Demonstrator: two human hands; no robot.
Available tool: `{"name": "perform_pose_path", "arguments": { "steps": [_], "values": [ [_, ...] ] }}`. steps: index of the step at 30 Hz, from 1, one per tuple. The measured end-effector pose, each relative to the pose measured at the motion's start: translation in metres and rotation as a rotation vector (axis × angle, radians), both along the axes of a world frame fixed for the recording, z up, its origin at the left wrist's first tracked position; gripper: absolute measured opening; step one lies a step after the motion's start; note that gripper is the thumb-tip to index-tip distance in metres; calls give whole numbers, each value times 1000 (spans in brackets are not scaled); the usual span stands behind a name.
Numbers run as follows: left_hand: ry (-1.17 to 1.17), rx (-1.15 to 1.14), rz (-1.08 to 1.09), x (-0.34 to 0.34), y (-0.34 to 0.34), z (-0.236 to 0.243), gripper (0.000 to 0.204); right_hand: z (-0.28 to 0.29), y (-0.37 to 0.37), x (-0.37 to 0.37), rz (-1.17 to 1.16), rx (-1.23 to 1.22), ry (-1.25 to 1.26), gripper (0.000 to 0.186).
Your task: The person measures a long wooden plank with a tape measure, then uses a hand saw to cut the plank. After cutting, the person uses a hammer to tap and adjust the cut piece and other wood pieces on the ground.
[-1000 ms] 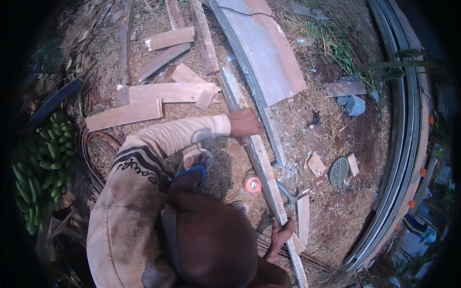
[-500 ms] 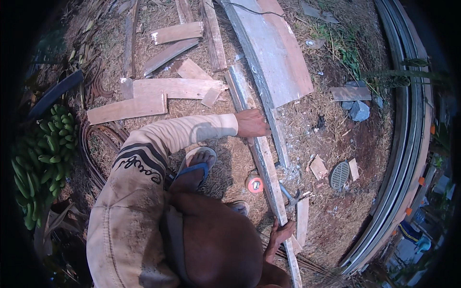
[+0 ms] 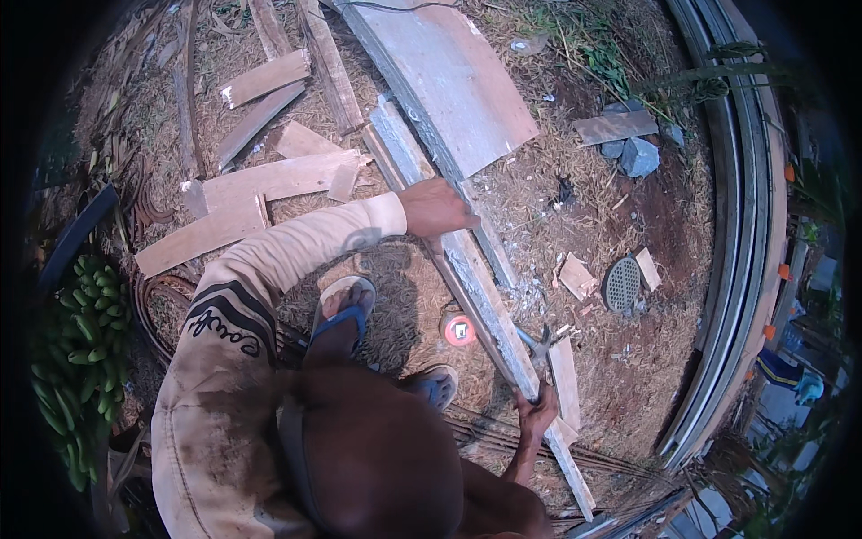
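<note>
Fingers of the left hand [image 3: 438, 207] and right hand [image 3: 536, 413] clasp the beam [image 3: 490, 314], which slants near the red tape [image 3: 459, 330], showing more brown side than a second ago, apparently being turned.

I'm seeing dark stripes on the beige sleeve [image 3: 296, 242], greyish white and brown on the timber [image 3: 476, 283], green bananas [image 3: 94, 310], and blue on the sandal strap [image 3: 358, 316].

Long narrow timber [image 3: 488, 305]; whitish crust on top; slanting diagonally.
</note>
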State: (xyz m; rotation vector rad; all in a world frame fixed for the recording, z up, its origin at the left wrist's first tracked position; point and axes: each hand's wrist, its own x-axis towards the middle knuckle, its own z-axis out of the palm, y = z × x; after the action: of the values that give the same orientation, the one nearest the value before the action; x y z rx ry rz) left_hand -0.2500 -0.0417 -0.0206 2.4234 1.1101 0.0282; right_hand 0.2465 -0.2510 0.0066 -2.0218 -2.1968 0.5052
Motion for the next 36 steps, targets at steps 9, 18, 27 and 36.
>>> {"name": "perform_pose_path", "arguments": {
  "steps": [9,18,27,36],
  "values": [
    [-154,110,-160,24,71,67,60,51,48,20,-85,-137,105,64],
    [16,-59,-79,32,83,77,62,51,79,54,-149,-338,440,49],
    [325,36,-255,72,107,77,63,18,112,85,-279,-746,443,42],
    [96,74,-174,76,60,45,62,-18,101,98,-396,-688,469,68]
  ]
}}
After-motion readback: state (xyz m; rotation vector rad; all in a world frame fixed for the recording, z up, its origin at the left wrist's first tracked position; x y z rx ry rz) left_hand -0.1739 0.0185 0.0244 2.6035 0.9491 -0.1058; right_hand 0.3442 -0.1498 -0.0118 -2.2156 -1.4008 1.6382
